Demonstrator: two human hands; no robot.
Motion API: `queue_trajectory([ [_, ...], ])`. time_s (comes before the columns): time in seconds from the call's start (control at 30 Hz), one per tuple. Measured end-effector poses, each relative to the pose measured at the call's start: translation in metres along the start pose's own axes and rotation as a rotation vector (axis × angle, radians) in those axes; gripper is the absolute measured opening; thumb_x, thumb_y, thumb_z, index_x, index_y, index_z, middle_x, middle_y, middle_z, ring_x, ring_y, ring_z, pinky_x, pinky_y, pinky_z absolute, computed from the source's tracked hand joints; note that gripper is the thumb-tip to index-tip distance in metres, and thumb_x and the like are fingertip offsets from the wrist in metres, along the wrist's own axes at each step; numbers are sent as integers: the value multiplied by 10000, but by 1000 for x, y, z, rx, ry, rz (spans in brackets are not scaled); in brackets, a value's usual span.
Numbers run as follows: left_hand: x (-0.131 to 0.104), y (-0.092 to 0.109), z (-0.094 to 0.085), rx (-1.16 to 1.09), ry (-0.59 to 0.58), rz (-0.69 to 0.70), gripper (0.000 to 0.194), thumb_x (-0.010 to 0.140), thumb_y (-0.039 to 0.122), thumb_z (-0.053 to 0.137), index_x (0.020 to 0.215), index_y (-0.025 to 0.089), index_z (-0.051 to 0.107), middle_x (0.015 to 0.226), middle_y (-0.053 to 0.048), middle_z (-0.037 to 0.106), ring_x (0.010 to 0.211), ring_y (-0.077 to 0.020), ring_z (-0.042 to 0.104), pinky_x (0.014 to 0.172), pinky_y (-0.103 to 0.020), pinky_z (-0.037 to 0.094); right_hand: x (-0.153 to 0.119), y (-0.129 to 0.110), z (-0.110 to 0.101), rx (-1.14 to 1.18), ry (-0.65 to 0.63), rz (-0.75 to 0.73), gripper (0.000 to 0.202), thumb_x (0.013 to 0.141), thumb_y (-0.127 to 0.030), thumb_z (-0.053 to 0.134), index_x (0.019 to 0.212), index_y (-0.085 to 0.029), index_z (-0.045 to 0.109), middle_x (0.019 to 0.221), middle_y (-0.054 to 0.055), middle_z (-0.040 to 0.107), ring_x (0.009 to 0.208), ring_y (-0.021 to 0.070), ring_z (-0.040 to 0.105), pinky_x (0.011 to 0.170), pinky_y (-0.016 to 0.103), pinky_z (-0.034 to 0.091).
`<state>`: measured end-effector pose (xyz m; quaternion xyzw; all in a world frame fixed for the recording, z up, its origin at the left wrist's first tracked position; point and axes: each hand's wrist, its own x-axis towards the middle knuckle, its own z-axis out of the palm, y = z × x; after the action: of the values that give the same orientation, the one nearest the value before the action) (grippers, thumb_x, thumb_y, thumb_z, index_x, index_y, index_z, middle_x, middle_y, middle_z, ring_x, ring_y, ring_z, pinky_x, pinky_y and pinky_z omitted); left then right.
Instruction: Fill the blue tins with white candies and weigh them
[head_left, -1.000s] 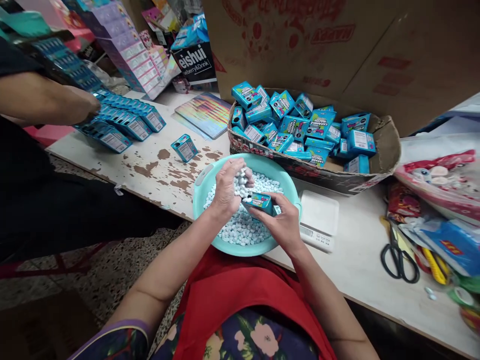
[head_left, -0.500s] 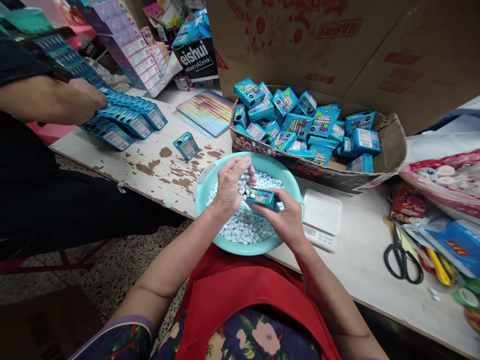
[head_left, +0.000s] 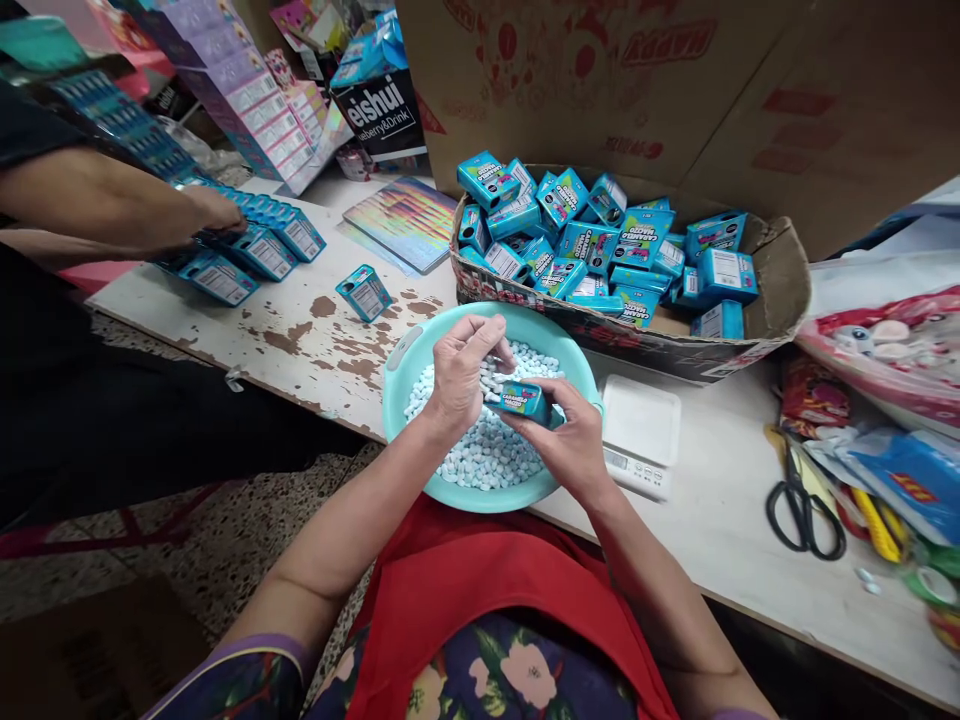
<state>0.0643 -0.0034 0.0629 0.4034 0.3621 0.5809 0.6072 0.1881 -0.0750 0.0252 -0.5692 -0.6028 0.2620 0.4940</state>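
My right hand [head_left: 574, 440] grips a small blue candy box [head_left: 523, 398], lying tilted over the basin with its printed side up. Against the box's left end, my left hand [head_left: 461, 375] is cupped with its fingers curled round some small white candies [head_left: 491, 378]. Part of the box's open end is hidden by that hand. Below both hands is a turquoise basin [head_left: 397, 400] holding a layer of pale candies [head_left: 487, 460].
A cardboard tray [head_left: 784, 290] of blue candy boxes stands behind the basin. To the right are a white scale [head_left: 641, 420] and black scissors [head_left: 804, 515]. One box [head_left: 364, 293] stands at left, near a co-worker's hand [head_left: 214, 208] over rows of boxes.
Fewer candies show in my left hand, which stays at the box's end. The co-worker's hand has moved right over the rows of boxes. The whole view has shifted slightly.
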Motion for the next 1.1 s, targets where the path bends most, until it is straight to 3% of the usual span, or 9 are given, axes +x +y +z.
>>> queue_trajectory([
  [0.33,-2,4,2,3,12,-54,269,806,384,647,671,184,529,573,30,542,460,-83,524,439,-203,410,1,0,-5,7,27,31,317,715,-339,784,995,-246,669,945,20,702,895,207,650,839,354,502],
  [0.5,-5,9,7,23,5,3,271,805,404,655,684,191,537,581,33,543,472,-76,517,441,-195,402,-1,-6,-10,-9,48,29,340,714,-356,786,1018,-260,669,966,20,702,900,209,650,844,360,506],
  [0.77,-6,0,3,77,-8,-41,259,807,392,640,686,184,546,594,33,552,492,-71,527,442,-188,395,-5,1,-1,49,34,62,330,716,-322,786,1016,-249,668,977,18,701,915,200,647,853,343,499],
  [0.9,-11,6,8,85,-93,-15,247,804,382,655,699,180,559,585,31,557,461,-61,495,430,-185,372,-7,-4,2,66,9,39,337,709,-305,791,1019,-258,666,972,10,694,914,193,640,861,343,496],
  [1.1,-8,21,-1,12,-34,49,209,820,328,635,692,189,546,581,36,542,452,-64,476,421,-192,345,-10,11,1,231,43,136,410,680,-334,812,1046,-244,650,985,25,690,908,201,650,839,354,522],
])
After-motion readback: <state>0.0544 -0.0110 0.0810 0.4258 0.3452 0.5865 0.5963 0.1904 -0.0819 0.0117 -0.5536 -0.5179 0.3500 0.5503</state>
